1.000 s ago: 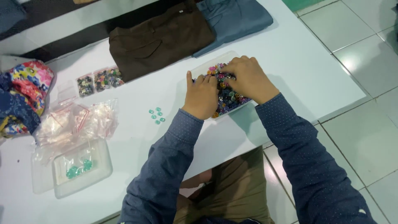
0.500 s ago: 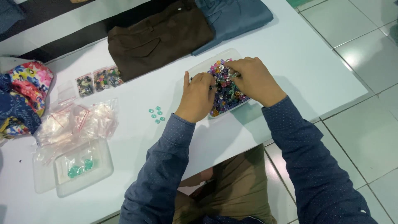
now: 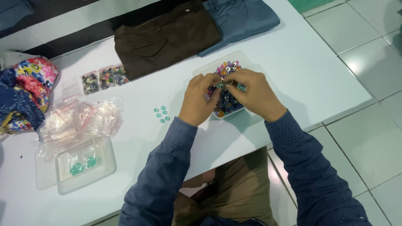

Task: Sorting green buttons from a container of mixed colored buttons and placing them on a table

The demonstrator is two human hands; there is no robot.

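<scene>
left hand (image 3: 200, 101) and right hand (image 3: 251, 95) now drawn together over clear tray of mixed buttons (image 3: 226, 90) at counter (image 3: 293, 62) middle; fingertips pinching small teal buttons, earlier spread digging. sorted teal pile (image 3: 161, 113) unchanged, left of tray.

White table (image 3: 318, 71), pale glossy tiled floor (image 3: 368, 50), soft overhead glare

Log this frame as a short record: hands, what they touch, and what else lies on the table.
left hand: over the tray, fingers in the buttons
right hand: over the tray, fingertips pinching among the buttons
tray: clear, holds mixed coloured buttons
loose buttons: teal, left of the tray
bags: empty clear pile
box: clear, teal buttons inside
trousers: folded, brown, far edge
</scene>
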